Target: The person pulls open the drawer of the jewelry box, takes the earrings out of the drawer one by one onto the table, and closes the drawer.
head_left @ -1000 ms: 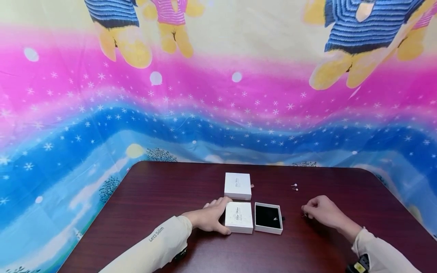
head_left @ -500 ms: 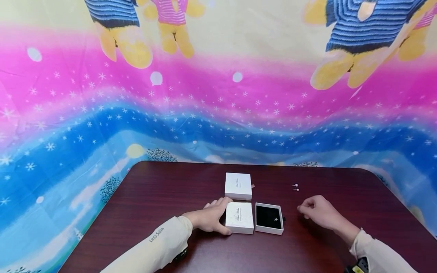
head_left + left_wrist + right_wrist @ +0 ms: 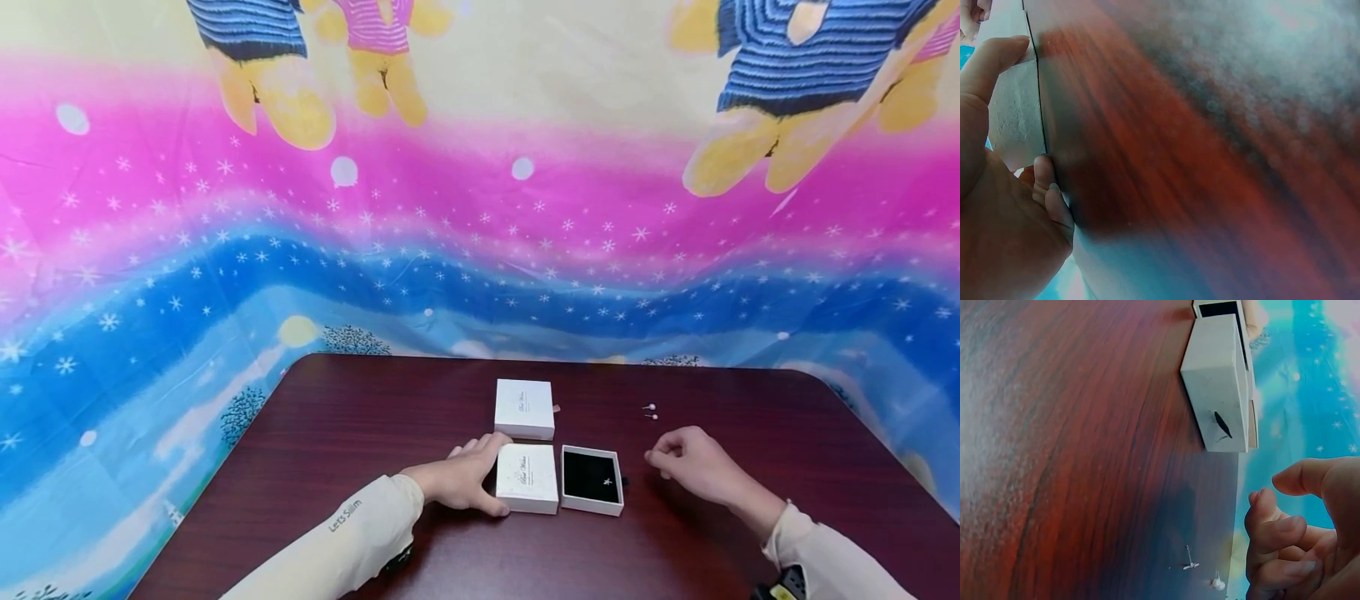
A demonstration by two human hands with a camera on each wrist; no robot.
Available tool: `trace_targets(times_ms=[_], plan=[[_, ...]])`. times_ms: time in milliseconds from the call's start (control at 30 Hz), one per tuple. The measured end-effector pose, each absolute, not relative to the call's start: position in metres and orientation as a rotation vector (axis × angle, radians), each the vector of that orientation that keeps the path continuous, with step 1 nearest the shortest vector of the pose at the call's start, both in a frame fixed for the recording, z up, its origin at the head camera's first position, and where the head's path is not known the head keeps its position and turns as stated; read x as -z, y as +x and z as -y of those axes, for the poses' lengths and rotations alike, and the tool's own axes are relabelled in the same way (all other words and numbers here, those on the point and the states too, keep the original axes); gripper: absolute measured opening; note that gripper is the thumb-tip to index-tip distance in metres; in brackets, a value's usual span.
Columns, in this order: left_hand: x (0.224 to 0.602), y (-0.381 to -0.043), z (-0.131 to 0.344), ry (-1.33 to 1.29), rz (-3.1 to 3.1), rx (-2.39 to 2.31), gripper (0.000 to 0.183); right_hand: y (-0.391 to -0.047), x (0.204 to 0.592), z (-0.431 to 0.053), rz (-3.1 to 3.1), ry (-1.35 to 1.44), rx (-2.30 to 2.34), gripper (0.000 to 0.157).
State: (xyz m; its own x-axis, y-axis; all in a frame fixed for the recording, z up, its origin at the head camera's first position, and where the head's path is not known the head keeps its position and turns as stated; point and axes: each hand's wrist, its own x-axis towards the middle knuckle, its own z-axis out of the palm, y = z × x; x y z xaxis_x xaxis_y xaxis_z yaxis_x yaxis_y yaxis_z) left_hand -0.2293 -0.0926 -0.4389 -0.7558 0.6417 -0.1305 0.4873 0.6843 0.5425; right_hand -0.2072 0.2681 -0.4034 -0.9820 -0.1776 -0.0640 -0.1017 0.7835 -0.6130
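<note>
The left hand (image 3: 461, 477) lies along the near white box (image 3: 527, 477), its thumb and fingers spread to the two corners of one side, gripping it. The right hand (image 3: 696, 467) is in the air with bent fingers; thumb and forefinger are close together, but I cannot tell whether they pinch some very small thing.

Between the hands, just beside the near white box, is the tray (image 3: 591, 507) with its black lining (image 3: 585, 475), on which a small star-shaped piece (image 3: 607, 482) rests toward the right side. If the left hand pushes too strongly, the box could bump the tray, because the gap is narrow – and the star, if it is loose, may slide. The right wrist or cuff could also sweep away the two pearl studs (image 3: 652, 408), which lie unprotected farther away; being so small, they would probably roll easily.

Behind the near box stands the far white box (image 3: 523, 407). The worktop (image 3: 360, 408) is dark red-brown with wood grain, a little shiny – so its grip is perhaps weak. Around it hangs a cloth backdrop (image 3: 450, 250), pink and blue, with snowflakes and bear figures.
</note>
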Motion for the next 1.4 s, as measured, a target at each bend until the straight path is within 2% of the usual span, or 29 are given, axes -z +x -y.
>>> trace_targets(times_ms=[1400], plan=[[0.441, -0.230, 0.093, 0.896, -2.595, -0.702, 0.080, -0.200, 0.397, -0.235, -2.886, -0.350, 0.999, 0.010]])
